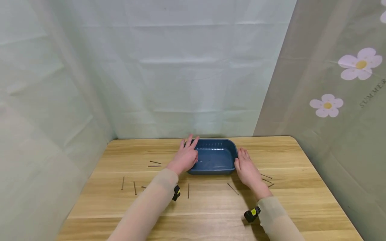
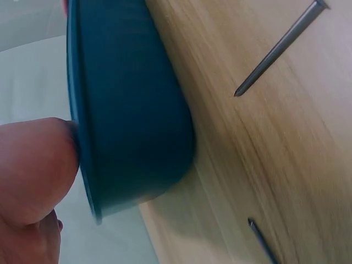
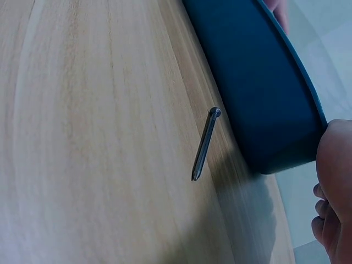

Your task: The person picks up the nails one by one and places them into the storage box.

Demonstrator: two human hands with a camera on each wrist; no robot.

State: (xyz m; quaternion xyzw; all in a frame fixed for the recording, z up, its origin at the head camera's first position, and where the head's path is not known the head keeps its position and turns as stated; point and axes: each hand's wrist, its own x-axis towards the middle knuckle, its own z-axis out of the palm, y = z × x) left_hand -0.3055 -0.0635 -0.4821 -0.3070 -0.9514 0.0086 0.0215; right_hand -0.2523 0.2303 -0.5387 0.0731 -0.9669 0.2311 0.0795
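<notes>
Step in hand, as judged: positioning or steadying the blue tray (image 1: 214, 160), which sits near the middle of the desk's (image 1: 304, 197) far edge, both hands at its short ends.

Left hand (image 1: 185, 156): laid over the tray's left end, fingers extended and slightly spread, pointing toward the far edge; the left wrist view shows the thumb pressed against the rim. It touches the tray and does not clearly grip it.

Right hand (image 1: 248, 169): flat, fingers straight and close together, resting against the tray's right end wall.

Tray orientation: upright, open side up; long axis parallel to the desk's far edge, running left to right. A small pale object lies inside near the left end; it cannot be identified.

Nails (image 1: 233, 188) lie scattered on the desk: several toward the left edge, one near the centre, a few just right of the right hand. None is held.

Next move, as judged, calls for even pressure from both ends so the tray slides without twisting, then a fine pinch on a thin nail lying flat
</notes>
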